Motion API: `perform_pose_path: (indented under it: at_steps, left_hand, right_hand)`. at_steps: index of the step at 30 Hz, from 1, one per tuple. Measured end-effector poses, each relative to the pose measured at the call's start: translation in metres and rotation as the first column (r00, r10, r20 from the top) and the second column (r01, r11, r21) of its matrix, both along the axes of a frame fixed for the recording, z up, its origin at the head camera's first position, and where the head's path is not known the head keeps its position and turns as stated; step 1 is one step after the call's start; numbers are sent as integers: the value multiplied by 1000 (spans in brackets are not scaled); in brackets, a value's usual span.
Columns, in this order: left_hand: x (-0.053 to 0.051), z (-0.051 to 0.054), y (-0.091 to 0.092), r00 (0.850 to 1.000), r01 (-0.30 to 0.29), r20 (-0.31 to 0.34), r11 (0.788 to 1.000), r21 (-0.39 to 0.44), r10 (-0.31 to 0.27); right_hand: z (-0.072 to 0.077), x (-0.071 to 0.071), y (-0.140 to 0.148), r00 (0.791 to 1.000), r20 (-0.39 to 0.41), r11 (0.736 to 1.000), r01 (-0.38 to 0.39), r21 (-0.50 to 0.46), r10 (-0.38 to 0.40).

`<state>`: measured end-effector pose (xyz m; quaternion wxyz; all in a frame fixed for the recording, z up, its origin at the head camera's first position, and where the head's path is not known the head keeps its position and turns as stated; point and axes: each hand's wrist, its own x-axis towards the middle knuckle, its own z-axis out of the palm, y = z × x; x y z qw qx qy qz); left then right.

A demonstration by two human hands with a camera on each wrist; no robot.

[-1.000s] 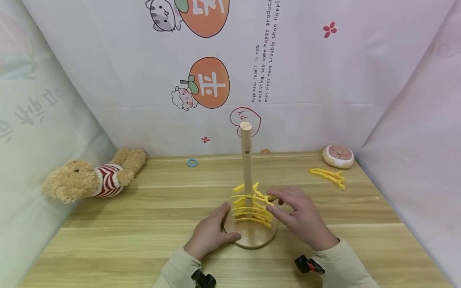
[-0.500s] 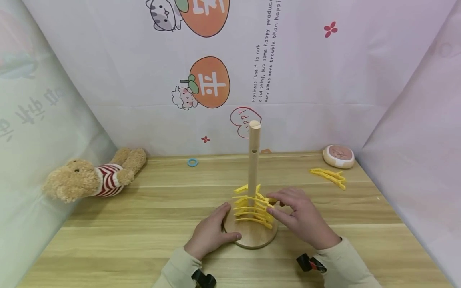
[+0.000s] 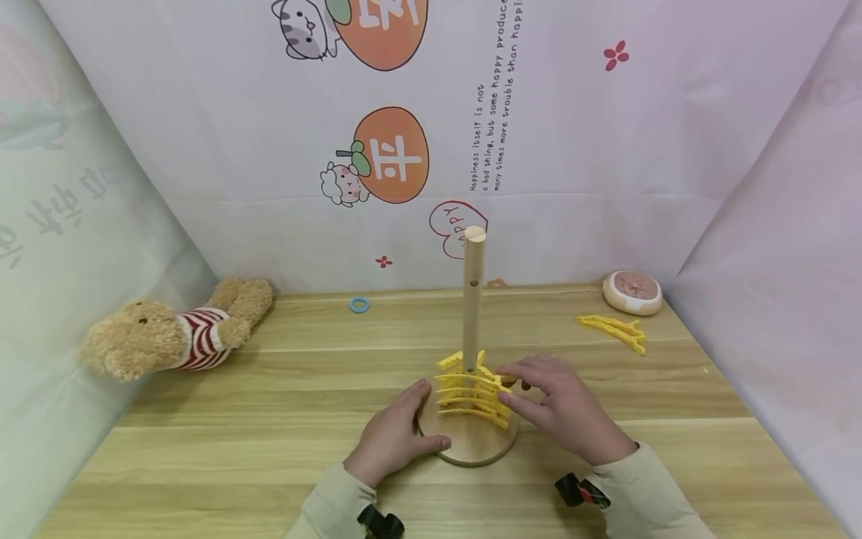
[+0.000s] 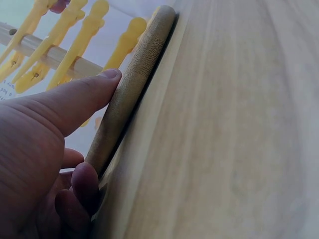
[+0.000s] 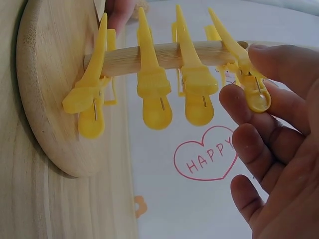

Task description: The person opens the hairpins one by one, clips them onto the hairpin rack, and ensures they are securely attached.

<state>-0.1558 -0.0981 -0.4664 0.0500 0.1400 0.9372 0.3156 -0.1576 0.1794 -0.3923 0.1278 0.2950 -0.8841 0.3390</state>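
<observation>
Left hand [image 3: 393, 434] half-curls round the flat wooden disc [image 3: 471, 448], likely to steady it — right hand [image 3: 562, 404] pinches the topmost long yellow plastic clip [image 5: 258, 100]

Left wrist cam chops the wooden pole [image 3: 474, 322] at the left and gets the desk [image 4: 229, 129] pretty blurry; head cam cuts off both sleeves [image 3: 653, 498].
</observation>
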Motion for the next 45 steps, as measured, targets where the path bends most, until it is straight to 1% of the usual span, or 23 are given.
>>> perform_pose_path:
  at_steps: [6,14,18,22,27,31,34,36,41,45]
  left_hand:
    - [0,0,0,1000,6,12,1000,8,-6]
    - [1,3,0,1000,6,5,1000,11,-6]
    - [1,4,0,1000,7,5,1000,14,-7]
    - [1,3,0,1000,6,3,1000,17,-6]
    - [1,2,0,1000,4,-4,1000,13,-4]
    - [1,2,0,1000,5,-8,1000,14,-5]
    - [0,2,0,1000,6,-7,1000,15,-6]
    - [0,1,0,1000,6,-3,1000,15,-5]
    - [0,1,0,1000,5,3,1000,8,-5]
    - [0,1,0,1000,4,2,1000,10,-4]
  right_hand:
    - [-1,-1,2,1000,2,1000,-5,3,5]
    - [-1,-2,3,1000,-11,1000,-17,16,17]
    - [0,-1,2,999,-45,999,-5,51,7]
    - [0,-1,1,995,-97,997,3,76,4]
    - [0,-1,0,986,-166,997,1,78,12]
    - [-2,-1,0,983,-184,997,3,75,11]
    - [-4,-1,1,985,-174,997,0,71,12]
    - [-5,-1,1,988,-152,998,-1,66,11]
    - [-4,0,0,997,-71,998,13,56,-9]
    - [-3,1,0,1000,-19,998,21,51,-20]
